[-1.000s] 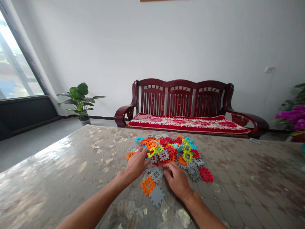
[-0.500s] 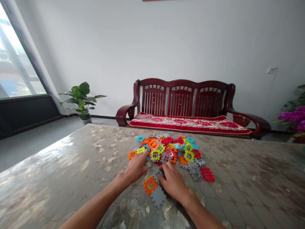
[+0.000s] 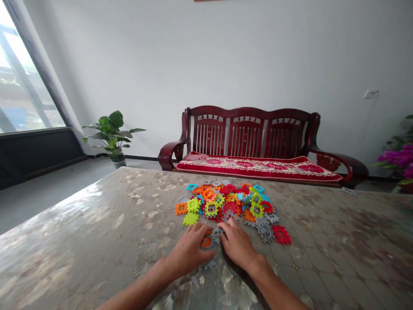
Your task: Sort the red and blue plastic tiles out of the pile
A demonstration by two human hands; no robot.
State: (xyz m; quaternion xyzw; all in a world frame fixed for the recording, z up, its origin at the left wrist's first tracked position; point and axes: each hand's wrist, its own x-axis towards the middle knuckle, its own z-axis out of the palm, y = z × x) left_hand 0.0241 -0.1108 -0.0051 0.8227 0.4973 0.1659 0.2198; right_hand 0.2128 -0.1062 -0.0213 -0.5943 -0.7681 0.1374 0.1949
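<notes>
On the table, just in front of the pile, lies a small joined group of toothed plastic building tiles. My left hand (image 3: 190, 249) curls around its left side, thumb low and fingers above, covering part of the orange tile (image 3: 205, 242). With fingers bent, my right hand (image 3: 238, 244) holds the right edge of the grey window tile (image 3: 216, 235). Part of another grey tile (image 3: 208, 265) shows below my left thumb. Close beyond my left fingers, a lime green tile (image 3: 191, 218) lies flat at the pile's near edge.
A heap of mixed tiles (image 3: 232, 200) spreads across the middle of the patterned table (image 3: 97, 224). A red tile (image 3: 282, 234) lies at its right end, and a grey tile (image 3: 349, 191) far right. Beyond stand a wooden bench (image 3: 245, 133) and a potted plant (image 3: 112, 133).
My left hand has drawn back from the lime green tiles to the joined group, covering much of its orange tile. One lime green tile now lies nearer. My right hand stays at the grey tile.
</notes>
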